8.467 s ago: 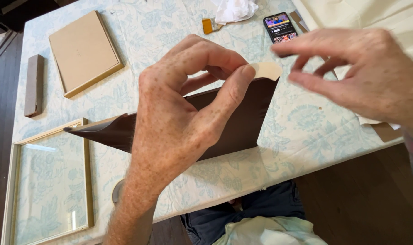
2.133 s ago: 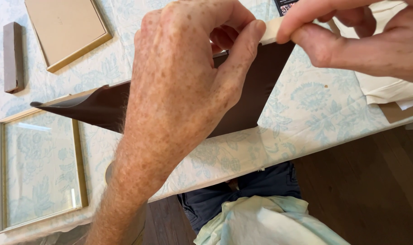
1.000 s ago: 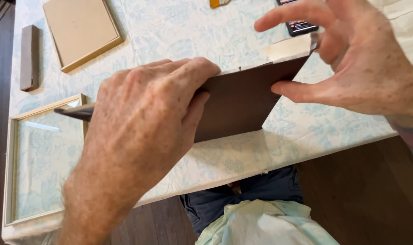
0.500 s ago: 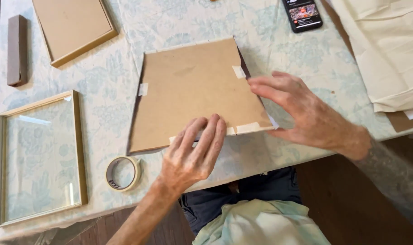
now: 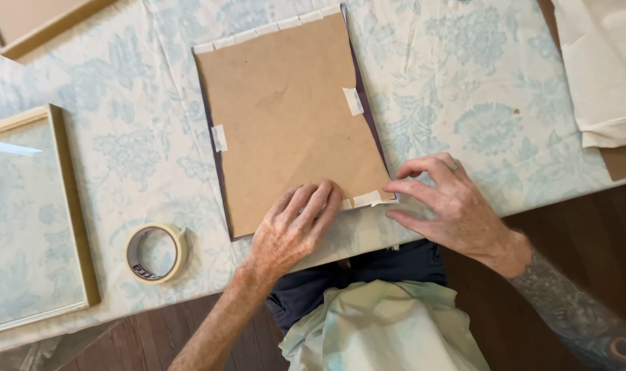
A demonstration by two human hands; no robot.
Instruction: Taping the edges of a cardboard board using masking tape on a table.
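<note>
The flat brown cardboard backing board [image 5: 289,120] lies taped along its top, sides and near-right corner, while the left hand [image 5: 292,230] presses its near edge with flat, empty fingers and the right hand [image 5: 450,209], fingers spread and holding nothing, smooths the near-right corner tape strip [image 5: 368,199], so the rest of that edge looks untaped.

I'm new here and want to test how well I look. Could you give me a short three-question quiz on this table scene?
1. True or false: the left hand presses flat on the brown backing board.
2. What lies nearest the left hand on the tablecloth? A) a roll of masking tape B) a pair of scissors C) a hammer
3. Where do the right hand fingertips rest?

Key
1. True.
2. A, the tape roll, left of the board.
3. At the board's near right corner, beside a strip of tape. The wooden frame lies apart at the left.
</note>
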